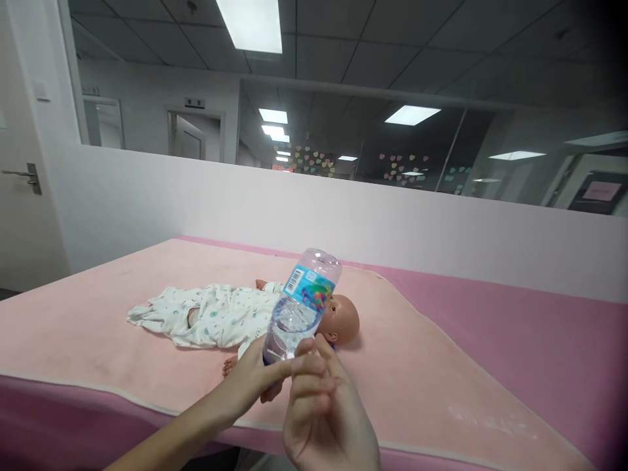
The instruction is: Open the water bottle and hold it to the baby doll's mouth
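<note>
My left hand (255, 369) is closed round the lower end of a clear plastic bottle (294, 320), which leans to the right with its base up. Clear liquid fills its lower part, below a blue label. Close beside it, my right hand (326, 415) is turned palm up with loosely bent fingers and the thumb apart; its palm looks empty. The fingertips overlap my left thumb in the picture. Behind the bottle a baby doll (216, 317) in patterned white clothes lies on its back, head to the right, partly hidden.
A peach blanket (417, 379) covers the pink padded surface (495, 307). White specks mark the blanket at the lower right. Beyond stands a low white wall (304, 209) with a dark window above it, and a door (24, 229) is at the far left.
</note>
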### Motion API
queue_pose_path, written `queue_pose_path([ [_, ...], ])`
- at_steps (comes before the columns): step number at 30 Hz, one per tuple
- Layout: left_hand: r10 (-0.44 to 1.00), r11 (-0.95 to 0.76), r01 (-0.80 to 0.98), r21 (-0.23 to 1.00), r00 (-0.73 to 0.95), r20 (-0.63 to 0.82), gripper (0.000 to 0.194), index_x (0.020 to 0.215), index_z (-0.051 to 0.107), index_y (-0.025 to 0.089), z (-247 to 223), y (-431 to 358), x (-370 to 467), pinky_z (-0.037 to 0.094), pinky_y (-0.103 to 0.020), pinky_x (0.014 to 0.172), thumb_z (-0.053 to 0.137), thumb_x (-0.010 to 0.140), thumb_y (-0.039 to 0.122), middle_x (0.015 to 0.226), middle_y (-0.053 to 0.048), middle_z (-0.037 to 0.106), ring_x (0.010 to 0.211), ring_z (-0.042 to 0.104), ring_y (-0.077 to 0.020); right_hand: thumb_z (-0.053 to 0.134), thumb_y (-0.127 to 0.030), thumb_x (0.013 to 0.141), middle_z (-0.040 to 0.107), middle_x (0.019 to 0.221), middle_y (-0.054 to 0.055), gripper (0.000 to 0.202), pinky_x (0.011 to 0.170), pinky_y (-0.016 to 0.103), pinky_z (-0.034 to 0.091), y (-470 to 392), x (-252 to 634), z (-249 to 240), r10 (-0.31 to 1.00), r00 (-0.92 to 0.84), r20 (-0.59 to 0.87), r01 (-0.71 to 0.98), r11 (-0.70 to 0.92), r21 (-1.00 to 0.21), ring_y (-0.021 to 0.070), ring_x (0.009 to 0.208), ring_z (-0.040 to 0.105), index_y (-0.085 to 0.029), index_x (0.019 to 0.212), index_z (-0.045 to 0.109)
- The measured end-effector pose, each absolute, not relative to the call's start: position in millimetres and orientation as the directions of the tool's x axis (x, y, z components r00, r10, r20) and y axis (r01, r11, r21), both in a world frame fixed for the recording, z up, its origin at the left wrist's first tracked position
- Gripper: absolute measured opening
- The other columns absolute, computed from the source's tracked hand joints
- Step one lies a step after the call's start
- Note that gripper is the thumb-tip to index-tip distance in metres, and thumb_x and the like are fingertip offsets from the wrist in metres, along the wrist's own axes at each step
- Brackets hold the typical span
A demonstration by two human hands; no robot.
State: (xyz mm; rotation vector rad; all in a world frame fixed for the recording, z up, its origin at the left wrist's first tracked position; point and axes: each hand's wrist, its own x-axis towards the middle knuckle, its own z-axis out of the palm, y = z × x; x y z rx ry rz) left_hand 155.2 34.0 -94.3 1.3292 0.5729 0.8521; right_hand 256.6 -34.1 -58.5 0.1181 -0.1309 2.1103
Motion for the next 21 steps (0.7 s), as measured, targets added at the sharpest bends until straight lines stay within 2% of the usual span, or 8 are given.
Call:
queue_pose_path([
  [3, 0.764, 0.26, -0.323, 0.91, 0.646, 0.01, 0.033, 0.073, 0.041, 0.015, -88, 34, 151, 0.015, -0.015, 0.038, 0.06, 0.07, 0.042, 0.055, 0.007, 0.037, 0.038, 0.026, 0.0002, 0.052, -0.028, 0.081, 0.045, 0.047, -0.01, 0.017, 0.034, 0.007, 0.031, -38, 259, -62, 0.82, -0.532, 0.211, -0.846, -0.501, -0.182, -0.0018, 0.036, 0.04, -0.012, 0.076, 0.054],
  [6, 0.667, 0.493, -0.399, 0.773, 0.744, -0.041, 0.034, 0.074, 0.04, 0.014, -86, 32, 144, 0.013, -0.013, 0.038, 0.058, 0.072, 0.042, 0.056, 0.008, 0.037, 0.035, 0.024, 0.0022, 0.049, -0.026, 0.082, 0.039, 0.045, -0.011, 0.017, 0.032, 0.007, 0.024, -40, 264, -69, 0.852, -0.478, 0.213, -0.872, -0.43, -0.235, -0.0023, 0.033, 0.034, -0.012, 0.073, 0.053],
  [9, 0.567, 0.621, -0.363, 0.695, 0.82, -0.078, 0.034, 0.076, 0.043, 0.013, -85, 26, 138, 0.01, -0.013, 0.037, 0.058, 0.072, 0.043, 0.054, 0.008, 0.034, 0.034, 0.023, 0.0024, 0.053, -0.022, 0.079, 0.035, 0.044, -0.011, 0.013, 0.032, 0.007, 0.022, -40, 269, -76, 0.895, -0.413, 0.168, -0.892, -0.36, -0.273, -0.0026, 0.032, 0.028, -0.012, 0.07, 0.053],
  [11, 0.529, 0.648, -0.309, 0.696, 0.84, -0.119, 0.035, 0.079, 0.045, 0.012, -81, 19, 133, 0.011, -0.013, 0.037, 0.057, 0.072, 0.044, 0.055, 0.008, 0.035, 0.034, 0.023, 0.0025, 0.057, -0.022, 0.075, 0.033, 0.043, -0.011, 0.011, 0.031, 0.008, 0.021, -40, 272, -78, 0.929, -0.349, 0.122, -0.903, -0.298, -0.311, -0.0023, 0.031, 0.026, -0.013, 0.069, 0.054],
  [14, 0.538, 0.561, -0.184, 0.807, 0.822, -0.187, 0.031, 0.08, 0.047, 0.013, -72, 7, 123, 0.013, -0.014, 0.038, 0.057, 0.073, 0.042, 0.055, 0.007, 0.039, 0.034, 0.026, 0.0013, 0.06, -0.024, 0.072, 0.033, 0.042, -0.011, 0.012, 0.03, 0.009, 0.02, -42, 277, -80, 0.97, -0.231, 0.074, -0.909, -0.188, -0.373, -0.0012, 0.031, 0.024, -0.014, 0.068, 0.054],
  [17, 0.599, 0.365, -0.01, 0.931, 0.768, -0.227, 0.024, 0.077, 0.048, 0.016, -62, 1, 105, 0.018, -0.015, 0.038, 0.063, 0.067, 0.032, 0.054, 0.006, 0.043, 0.038, 0.03, -0.0018, 0.059, -0.028, 0.072, 0.035, 0.043, -0.01, 0.013, 0.029, 0.012, 0.02, -47, 287, -88, 0.983, -0.164, 0.078, -0.877, -0.109, -0.468, 0.0006, 0.03, 0.024, -0.017, 0.068, 0.055],
  [21, 0.778, -0.004, 0.117, 0.993, 0.624, -0.071, 0.036, 0.088, 0.06, 0.02, -57, 1, 64, 0.035, -0.016, 0.051, 0.072, 0.055, 0.022, 0.063, 0.003, 0.055, 0.057, 0.048, -0.0097, 0.059, -0.033, 0.072, 0.035, 0.045, -0.009, 0.017, 0.031, 0.015, 0.022, -54, 307, -108, 0.997, -0.079, 0.025, -0.812, -0.05, -0.582, 0.0019, 0.031, 0.024, -0.017, 0.07, 0.054],
])
